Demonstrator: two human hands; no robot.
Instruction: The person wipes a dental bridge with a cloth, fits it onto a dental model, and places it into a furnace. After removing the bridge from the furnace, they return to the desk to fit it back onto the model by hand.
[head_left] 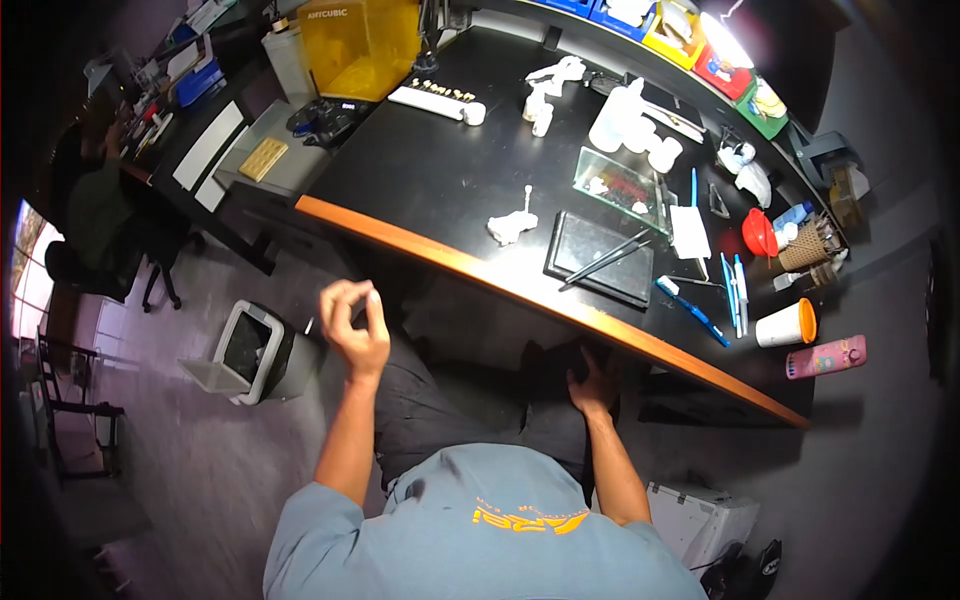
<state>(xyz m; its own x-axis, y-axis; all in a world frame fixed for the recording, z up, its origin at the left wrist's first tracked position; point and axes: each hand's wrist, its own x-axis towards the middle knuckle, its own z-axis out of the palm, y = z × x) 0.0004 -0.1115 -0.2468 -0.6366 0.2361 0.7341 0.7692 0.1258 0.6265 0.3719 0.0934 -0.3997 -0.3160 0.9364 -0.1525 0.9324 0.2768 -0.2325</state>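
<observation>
My left hand (355,328) is raised in front of the table's orange edge (430,250), its fingers curled and the thumb tip close to them. Anything pinched there is too small to make out. Resting low on my dark trousers, my right hand (597,382) has its thumb apart from the fingers and shows nothing in it; shadow covers part of it. On the black tabletop lie a white lumpy piece (512,227) with a thin upright stem and a dark square block (600,262) with tweezers (607,258) across it.
A glass tray (620,190), white bottles (618,118), a blue toothbrush (692,312), an orange-rimmed cup (787,325) and a pink case (826,357) stand or lie on the right. An open bin (250,350) is on the floor at left. A seated person (98,210) is far left.
</observation>
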